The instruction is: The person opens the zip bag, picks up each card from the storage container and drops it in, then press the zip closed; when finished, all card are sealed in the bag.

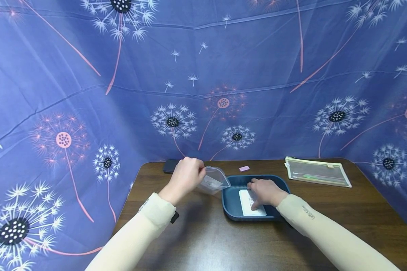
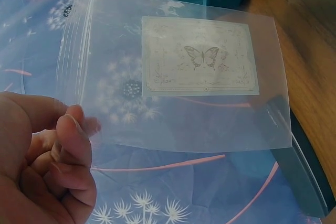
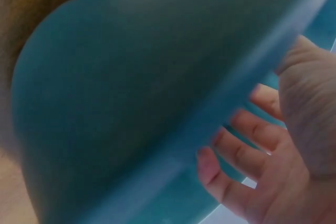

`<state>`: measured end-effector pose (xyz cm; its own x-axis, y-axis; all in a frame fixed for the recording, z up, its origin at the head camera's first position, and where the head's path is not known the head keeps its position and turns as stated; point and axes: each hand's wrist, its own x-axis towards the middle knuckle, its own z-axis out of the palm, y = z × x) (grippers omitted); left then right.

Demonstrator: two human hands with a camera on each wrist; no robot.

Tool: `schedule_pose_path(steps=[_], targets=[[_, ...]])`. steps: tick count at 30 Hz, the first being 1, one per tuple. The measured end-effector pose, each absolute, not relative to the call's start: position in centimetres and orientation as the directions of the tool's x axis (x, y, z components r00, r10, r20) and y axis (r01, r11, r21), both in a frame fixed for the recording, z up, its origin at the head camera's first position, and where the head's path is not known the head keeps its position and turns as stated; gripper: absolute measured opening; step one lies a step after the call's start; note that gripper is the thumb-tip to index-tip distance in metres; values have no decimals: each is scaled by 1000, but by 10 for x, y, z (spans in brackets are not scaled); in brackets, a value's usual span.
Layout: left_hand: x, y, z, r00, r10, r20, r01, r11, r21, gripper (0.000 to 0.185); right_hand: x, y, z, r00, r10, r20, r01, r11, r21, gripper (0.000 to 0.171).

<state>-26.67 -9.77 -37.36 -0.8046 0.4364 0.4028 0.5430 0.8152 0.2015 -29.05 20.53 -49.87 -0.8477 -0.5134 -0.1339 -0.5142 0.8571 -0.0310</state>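
My left hand pinches the zip end of a clear zip-lock bag, held up left of the tray. Inside the bag, in the left wrist view, lies a pale card printed with a butterfly and an ornate border. My right hand reaches down into a dark blue tray, over white cards that it partly covers. Its fingers look spread and loosely bent in the right wrist view; whether they touch the cards cannot be told.
A small pink block lies behind the tray. To the right is a mesh zip pouch with slim items inside. A dark object sits at the back left of the wooden table. Patterned blue cloth hangs behind.
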Motion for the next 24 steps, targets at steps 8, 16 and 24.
schedule_pose_path(steps=[8,16,24], targets=[[-267,-96,-375,-806,431,405,540,816,207,33,-292,209,-500,-869,-490,-72,-492,870,17,60],[-265,-95,-374,-800,432,417,545,814,201,31,-294,215,-490,-865,-498,-61,-499,867,-5,40],[-265,-95,-374,-794,431,428,546,816,192,31,-290,222,-467,-859,-511,-26,-505,856,-112,16]])
